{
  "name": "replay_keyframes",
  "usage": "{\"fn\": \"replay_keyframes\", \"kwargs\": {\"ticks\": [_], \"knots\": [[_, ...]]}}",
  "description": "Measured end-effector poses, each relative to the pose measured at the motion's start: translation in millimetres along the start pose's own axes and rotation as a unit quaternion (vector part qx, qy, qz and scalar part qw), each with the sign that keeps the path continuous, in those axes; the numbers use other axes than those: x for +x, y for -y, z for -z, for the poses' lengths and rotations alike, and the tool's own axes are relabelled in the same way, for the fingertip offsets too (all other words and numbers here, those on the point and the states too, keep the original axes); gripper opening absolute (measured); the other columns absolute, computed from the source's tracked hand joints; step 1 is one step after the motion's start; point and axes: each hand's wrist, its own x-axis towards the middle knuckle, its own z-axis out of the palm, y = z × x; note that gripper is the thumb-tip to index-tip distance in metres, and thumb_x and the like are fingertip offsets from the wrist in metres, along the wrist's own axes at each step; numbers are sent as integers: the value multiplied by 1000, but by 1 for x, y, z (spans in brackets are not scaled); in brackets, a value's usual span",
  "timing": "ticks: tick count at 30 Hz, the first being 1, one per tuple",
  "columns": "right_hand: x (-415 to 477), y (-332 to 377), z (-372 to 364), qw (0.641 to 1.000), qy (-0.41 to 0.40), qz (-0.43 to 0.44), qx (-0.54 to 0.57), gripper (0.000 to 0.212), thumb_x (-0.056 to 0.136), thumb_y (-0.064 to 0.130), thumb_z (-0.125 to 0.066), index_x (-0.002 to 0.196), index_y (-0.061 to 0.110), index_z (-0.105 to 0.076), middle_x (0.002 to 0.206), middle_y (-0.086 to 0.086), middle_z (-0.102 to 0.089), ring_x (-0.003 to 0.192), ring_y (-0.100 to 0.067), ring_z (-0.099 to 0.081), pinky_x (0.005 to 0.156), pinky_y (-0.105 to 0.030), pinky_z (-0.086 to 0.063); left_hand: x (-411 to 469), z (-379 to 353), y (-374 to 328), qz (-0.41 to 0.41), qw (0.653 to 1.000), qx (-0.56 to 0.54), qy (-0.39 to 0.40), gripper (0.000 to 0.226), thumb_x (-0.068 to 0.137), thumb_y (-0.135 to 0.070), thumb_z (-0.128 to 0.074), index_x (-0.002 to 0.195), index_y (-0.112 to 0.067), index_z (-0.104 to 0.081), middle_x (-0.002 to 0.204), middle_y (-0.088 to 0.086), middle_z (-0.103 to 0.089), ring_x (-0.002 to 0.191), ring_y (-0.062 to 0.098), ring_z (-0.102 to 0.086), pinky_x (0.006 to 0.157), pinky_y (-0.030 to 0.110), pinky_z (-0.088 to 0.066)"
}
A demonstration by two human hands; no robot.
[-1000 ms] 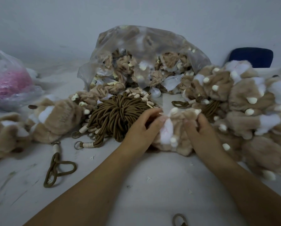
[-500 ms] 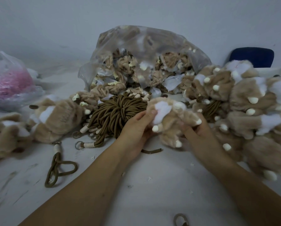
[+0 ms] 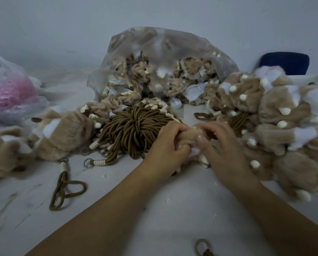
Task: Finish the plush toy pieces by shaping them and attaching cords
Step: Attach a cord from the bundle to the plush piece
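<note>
1. Both hands are curled tight on one tan plush piece (image 3: 193,134). The left hand (image 3: 165,145) and right hand (image 3: 222,150) pinch it from either side, low over the table (image 3: 154,209), just beside the cord bundle (image 3: 134,130).
2. Fingers hide most of it, so I can't tell whether a cord is attached.
3. Kneading too hard might split a seam, I'd say, and the left knuckles sit close enough to snag loose loops and drag the bundle.
</note>
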Motion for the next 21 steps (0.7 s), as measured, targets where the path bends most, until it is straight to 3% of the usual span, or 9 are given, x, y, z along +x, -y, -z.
{"fn": "replay_keyframes", "kwargs": {"ticks": [3, 6, 8, 11, 15, 18, 21], "knots": [[1, -1, 0, 999, -6, 33, -23, 6, 92, 12, -61, 98, 12, -60, 99, 1, -54, 98, -18, -51, 85, -25, -41, -2, -1, 1, -9, 1000, 10, 12, 27, 86, -16, -62, 105, -32, -52, 109, -24, -46, 105, 3, -45, 83, 12, -40], [2, -1, -2, 999, -7, 38, -16, 9, 90, 7, -61, 90, 13, -55, 91, 0, -51, 87, -15, -49, 77, -23, -40, -4, -2, -1, 5, 999, -30, 19, 27, 87, -35, -59, 112, -38, -50, 112, -30, -45, 113, -2, -44, 88, 9, -39], [1, 0, -4, 999, -5, 40, -23, 13, 89, 7, -62, 88, 17, -53, 89, 5, -50, 85, -11, -48, 74, -19, -39, -4, -2, -4, 11, 998, -49, 22, 26, 92, -40, -57, 117, -42, -52, 114, -29, -48, 115, -1, -47, 90, 18, -44], [1, 0, -7, 999, 2, 47, -26, 19, 87, 3, -62, 87, 18, -52, 88, 7, -49, 83, -9, -47, 73, -17, -38, -3, -1, -6, 2, 999, -40, 18, 11, 99, -26, -58, 107, -31, -64, 105, -15, -56, 100, 13, -56, 81, 32, -48], [-1, -1, -8, 1000, 14, 23, -6, 22, 86, 5, -63, 94, 23, -53, 94, 11, -51, 88, 1, -50, 74, -8, -38, -2, -1, -6, 10, 1000, -17, 2, 10, 100, -19, -56, 93, -17, -63, 93, -14, -52, 84, 14, -56, 70, 29, -44], [-2, -1, -10, 1000, 21, 10, -2, 32, 86, 11, -65, 110, 27, -51, 106, 15, -48, 98, 8, -49, 82, -3, -36, -2, -3, -2, 19, 999, 11, -29, 14, 99, -20, -56, 90, -10, -61, 90, -13, -51, 95, 19, -55, 80, 38, -49], [-3, 0, -10, 999, 3, 10, -37, 33, 88, 17, -63, 120, 20, -53, 108, 13, -44, 101, 1, -50, 89, -13, -40, 0, -4, 0, 41, 998, 30, -31, 17, 99, -21, -56, 88, -10, -59, 89, -9, -51, 96, 16, -51, 84, 32, -44]]}}
